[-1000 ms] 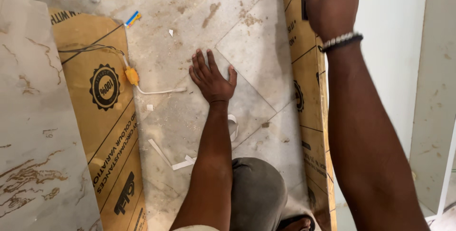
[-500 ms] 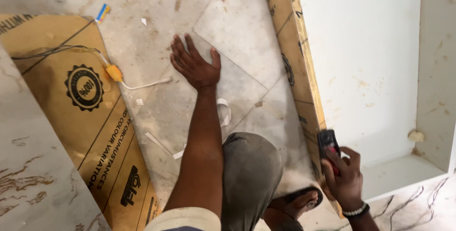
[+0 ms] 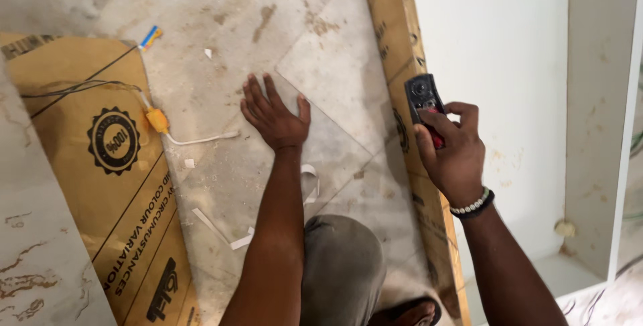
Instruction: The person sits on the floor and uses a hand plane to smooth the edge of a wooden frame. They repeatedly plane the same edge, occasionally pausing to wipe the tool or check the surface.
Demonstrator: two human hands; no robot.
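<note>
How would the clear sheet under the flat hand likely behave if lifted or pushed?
The clear sheet looks thin and flat with straight edges, so probably stiff, and possibly breakable if it is glass. Its smooth face on the dusty floor suggests it could slide easily; the left hand pressed flat on it may steady it.

The left hand lay flat, fingers spread, on a clear glass pane resting on the dusty stone floor. The right hand at three o'clock gripped a small black device with a red part under the thumb, and wore a beaded bracelet at the wrist. At nine o'clock of the left hand, a yellow connector with a white cord lay by a brown cardboard sheet. A cardboard strip ran along the white cabinet. At six o'clock were a grey-clad knee and white tape scraps.
</note>
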